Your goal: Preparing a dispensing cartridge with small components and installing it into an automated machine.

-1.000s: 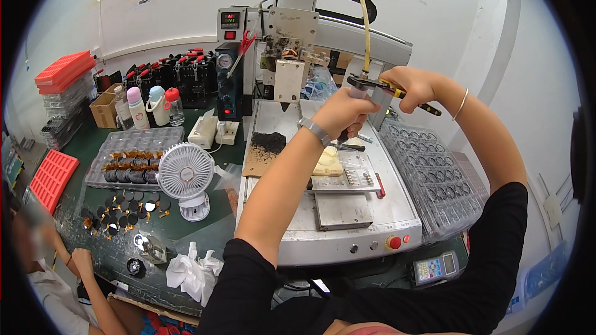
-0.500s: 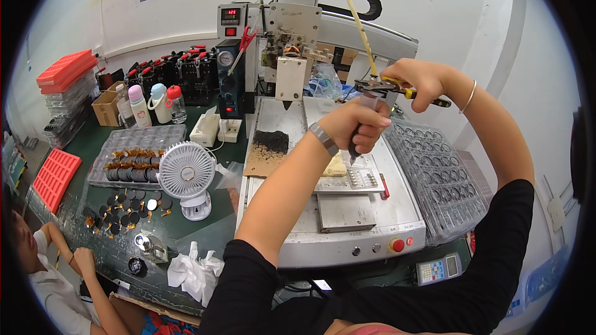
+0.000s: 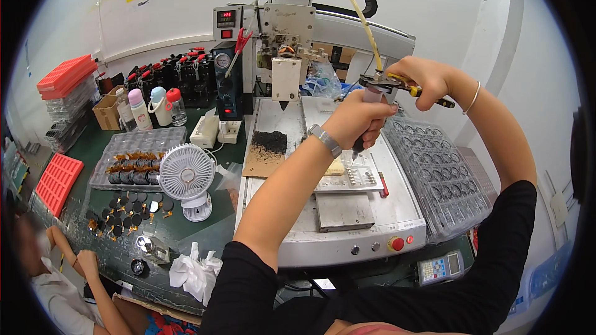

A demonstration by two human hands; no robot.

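Note:
My left hand (image 3: 365,117), a watch on its wrist, is wrapped around an upright dispensing syringe (image 3: 373,95) with a dark lower part. From the syringe's top rises a yellowish hose (image 3: 359,11). My right hand (image 3: 425,79), with a bangle at the wrist, is closed on pliers (image 3: 415,91) with yellow and black handles. Their jaws lie across the fitting at the syringe top; how firmly they bite cannot be seen. Below the syringe tip is a pale plate with rows of small metal pieces (image 3: 360,176), beside a yellow sponge-like block (image 3: 336,168).
A benchtop machine (image 3: 287,79) with a pointed head stands behind my left arm. Clear trays of round parts (image 3: 439,180) lie right. At left are a white fan (image 3: 187,173), loose black discs (image 3: 127,216), bottles (image 3: 139,109) and crumpled tissue (image 3: 195,274). Another person (image 3: 65,291) sits lower left.
My left hand has shifted its grip on the syringe, its thumb now lying more across toward the right. The pliers stay at the syringe top. The whole view has moved slightly.

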